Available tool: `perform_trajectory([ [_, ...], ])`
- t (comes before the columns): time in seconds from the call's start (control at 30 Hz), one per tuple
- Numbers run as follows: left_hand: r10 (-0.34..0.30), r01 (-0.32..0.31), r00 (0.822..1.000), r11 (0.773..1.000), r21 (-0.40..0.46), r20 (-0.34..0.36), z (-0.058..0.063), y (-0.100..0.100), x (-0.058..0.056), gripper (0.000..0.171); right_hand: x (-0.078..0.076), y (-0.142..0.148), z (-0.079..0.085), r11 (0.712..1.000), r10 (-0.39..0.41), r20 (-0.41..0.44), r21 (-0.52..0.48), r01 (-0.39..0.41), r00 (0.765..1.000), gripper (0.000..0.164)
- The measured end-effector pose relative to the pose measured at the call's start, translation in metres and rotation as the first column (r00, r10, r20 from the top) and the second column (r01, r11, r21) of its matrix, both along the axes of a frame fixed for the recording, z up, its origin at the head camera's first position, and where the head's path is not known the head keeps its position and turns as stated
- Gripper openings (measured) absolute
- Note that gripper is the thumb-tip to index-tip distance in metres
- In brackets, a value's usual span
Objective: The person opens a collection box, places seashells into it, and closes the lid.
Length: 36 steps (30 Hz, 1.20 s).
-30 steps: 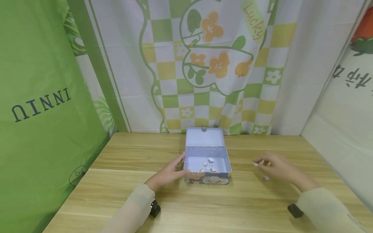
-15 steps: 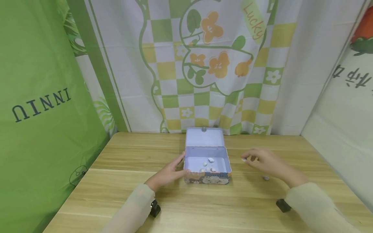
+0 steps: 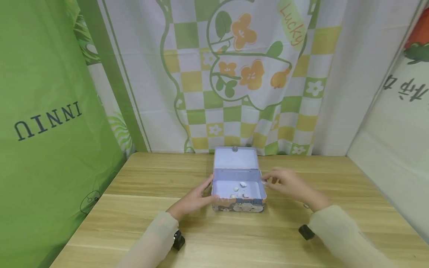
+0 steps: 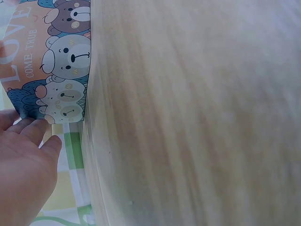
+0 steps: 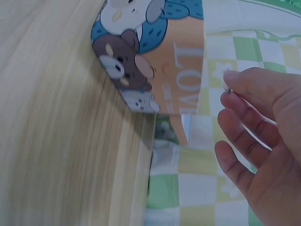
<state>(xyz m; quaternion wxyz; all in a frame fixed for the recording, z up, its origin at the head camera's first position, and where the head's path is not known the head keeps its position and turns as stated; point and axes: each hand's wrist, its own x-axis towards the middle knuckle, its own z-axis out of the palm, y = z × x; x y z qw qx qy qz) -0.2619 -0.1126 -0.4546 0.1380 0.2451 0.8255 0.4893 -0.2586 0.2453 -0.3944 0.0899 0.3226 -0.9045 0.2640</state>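
A hinged tin box (image 3: pixel 238 206) stands with its lid raised, its outside printed with bears and lettering. Several small white seashells (image 3: pixel 242 184) lie inside it. My left hand (image 3: pixel 192 201) rests against the box's left side, its fingers spread and fairly straight, as the left wrist view (image 4: pixel 28 165) also shows. At the box's right rim my right hand (image 3: pixel 288 183) pinches a small white seashell (image 3: pixel 263 182) between thumb and index finger; in the right wrist view the fingers mostly hide it. Another seashell (image 3: pixel 306 205) lies on the table, partly covered by the right wrist.
The wooden table (image 3: pixel 151 171) reaches back to a checked curtain (image 3: pixel 231 126). A green cloth (image 3: pixel 50 149) hangs on the left and a white one (image 3: pixel 395 149) on the right. Both wrists carry a black camera (image 3: pixel 306 232).
My right hand has moved left from beyond the loose shell to the box's right rim, carrying the pinched seashell. My left hand and the box have stayed in place.
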Motion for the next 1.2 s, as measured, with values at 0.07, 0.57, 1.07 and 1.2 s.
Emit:
perform_trajectory([
  [0.07, -0.001, 0.001, 1.000, 1.000, 0.000, 0.001, 0.000, 0.000, 0.000, 0.089, -0.002, -0.006, -0.002, 1.000, 0.003, 0.008, -0.006, -0.003, 1.000, 0.016],
  [0.57, 0.001, -0.002, 1.000, 1.000, 0.020, 0.019, 0.000, 0.000, 0.000, 0.088, -0.017, -0.039, -0.007, 0.999, 0.051, 0.033, -0.011, -0.051, 0.998, 0.019],
  [1.07, 0.001, -0.002, 0.999, 1.000, 0.029, 0.041, 0.002, 0.000, 0.001, 0.089, -0.027, -0.047, -0.017, 0.997, 0.072, 0.038, -0.015, -0.072, 0.997, 0.017],
  [1.2, -0.001, 0.000, 0.999, 1.000, 0.026, 0.041, 0.002, 0.001, 0.002, 0.090, -0.028, -0.049, -0.017, 0.997, 0.072, 0.048, -0.014, -0.071, 0.996, 0.018],
])
